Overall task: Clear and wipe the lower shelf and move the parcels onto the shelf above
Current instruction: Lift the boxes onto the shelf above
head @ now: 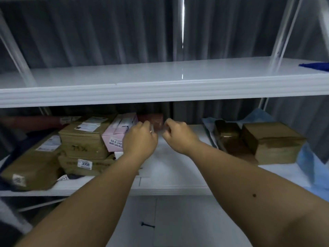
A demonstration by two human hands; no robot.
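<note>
Both my arms reach over the lower shelf (174, 179). My left hand (140, 139) hovers by a pink parcel (121, 132), fingers curled and apart, holding nothing. My right hand (178, 136) is close beside it, fingers bent, empty. Just behind the fingertips stands a small reddish-brown parcel (151, 120). Brown taped parcels (83, 139) are stacked at the left, one labelled 3008 (85, 164). Two brown boxes (270, 141) sit at the right. The white upper shelf (160, 91) bears only a blue cloth (316, 66) at its far right.
A large flat brown parcel (33, 164) leans at the left front. Blue plastic wrapping (313, 166) lies around the right boxes. Slanted white braces (16, 47) cross the upper bay. Grey curtain hangs behind. A small dark object (147, 225) lies on the floor.
</note>
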